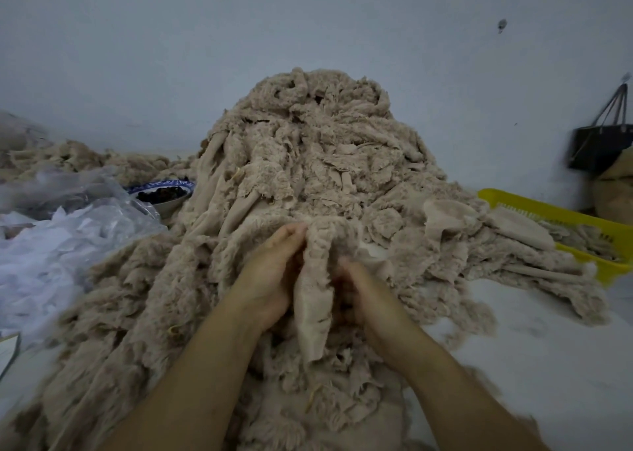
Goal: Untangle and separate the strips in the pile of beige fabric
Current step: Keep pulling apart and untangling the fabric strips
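I see one fuzzy beige fabric strip [313, 300] hanging between the two hands, its smooth backing turned towards me and its lower end falling below both wrists. My left hand [274, 276] pinches the strip's upper edge, with the fingers curled over the top. My right hand [363, 296] sits just beside it on the other edge, fingers curled inwards into the cloth and gripping it. Motion blur keeps me from making out the individual fingertips.

The strip belongs to the tall pile of frayed beige fabric strips [308, 163]. The pile rises directly beyond both hands, spreads out to either side of them and runs back under the forearms towards me.

Past the right hand, well out to that side, a yellow slotted plastic basket [565, 216] lies at the pile's edge with beige pieces draped into it. A bare white work surface [531, 348] shows beside the right forearm. Further beyond the basket, a black handled bag [599, 142] hangs against the pale grey wall [137, 57].

Out beyond the left hand, a blue-and-white ceramic bowl [164, 194] holding something dark touches the pile's flank. Crumpled clear plastic sheeting over white scraps [68, 231] is heaped just beside the bowl. Further off on that side, a low second heap of beige fluff [85, 159] lies along the wall.
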{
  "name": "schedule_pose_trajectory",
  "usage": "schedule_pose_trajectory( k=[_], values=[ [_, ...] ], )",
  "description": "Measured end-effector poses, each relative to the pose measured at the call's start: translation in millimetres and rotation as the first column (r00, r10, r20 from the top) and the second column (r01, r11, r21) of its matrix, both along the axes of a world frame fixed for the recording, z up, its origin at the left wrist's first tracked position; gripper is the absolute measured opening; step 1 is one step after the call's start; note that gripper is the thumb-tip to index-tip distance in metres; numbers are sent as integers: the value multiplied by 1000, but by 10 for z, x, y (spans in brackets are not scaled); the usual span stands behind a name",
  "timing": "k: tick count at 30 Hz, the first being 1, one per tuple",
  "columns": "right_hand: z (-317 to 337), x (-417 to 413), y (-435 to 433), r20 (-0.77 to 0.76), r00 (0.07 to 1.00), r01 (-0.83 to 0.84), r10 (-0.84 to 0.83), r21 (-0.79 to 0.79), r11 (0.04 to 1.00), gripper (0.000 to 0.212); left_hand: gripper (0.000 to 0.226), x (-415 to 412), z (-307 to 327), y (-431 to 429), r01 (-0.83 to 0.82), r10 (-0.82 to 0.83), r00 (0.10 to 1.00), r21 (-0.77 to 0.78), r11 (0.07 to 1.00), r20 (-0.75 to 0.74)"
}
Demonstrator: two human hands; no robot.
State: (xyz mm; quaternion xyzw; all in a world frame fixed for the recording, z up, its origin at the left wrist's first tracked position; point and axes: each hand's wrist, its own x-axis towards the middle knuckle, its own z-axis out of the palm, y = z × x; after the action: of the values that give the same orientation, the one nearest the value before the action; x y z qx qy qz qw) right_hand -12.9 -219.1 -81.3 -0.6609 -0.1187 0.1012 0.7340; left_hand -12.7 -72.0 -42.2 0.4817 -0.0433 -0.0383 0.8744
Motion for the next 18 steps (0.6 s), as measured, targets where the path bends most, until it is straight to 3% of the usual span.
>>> schedule_pose_trajectory(
  k=[2,5,6,8,10,14,18],
  values=[
    [53,11,-34,-28,998,59,-56,97,994,62,14,-47,30,-28,36,-37,999,53,998,15],
    [95,3,-40,-114,993,39,-11,243,969,68,7,-104,-2,-106,79,-105,994,436,897,37],
    [98,6,-41,-161,987,39,8,288,957,65,14,-107,-40,-134,88,-137,989,552,830,49],
    [132,27,-70,-218,976,60,21,360,931,40,18,-120,-81,-172,140,-218,975,642,753,43],
    [158,68,-148,-263,964,151,-28,460,875,27,16,-124,-76,-139,184,-272,962,657,731,34],
    [160,124,-258,-318,945,254,-80,554,793,33,16,-68,-15,21,60,-134,989,649,758,65],
    [144,132,-265,-340,936,296,-94,610,736,31,18,-55,3,62,43,-63,996,294,955,59]
  ],
)
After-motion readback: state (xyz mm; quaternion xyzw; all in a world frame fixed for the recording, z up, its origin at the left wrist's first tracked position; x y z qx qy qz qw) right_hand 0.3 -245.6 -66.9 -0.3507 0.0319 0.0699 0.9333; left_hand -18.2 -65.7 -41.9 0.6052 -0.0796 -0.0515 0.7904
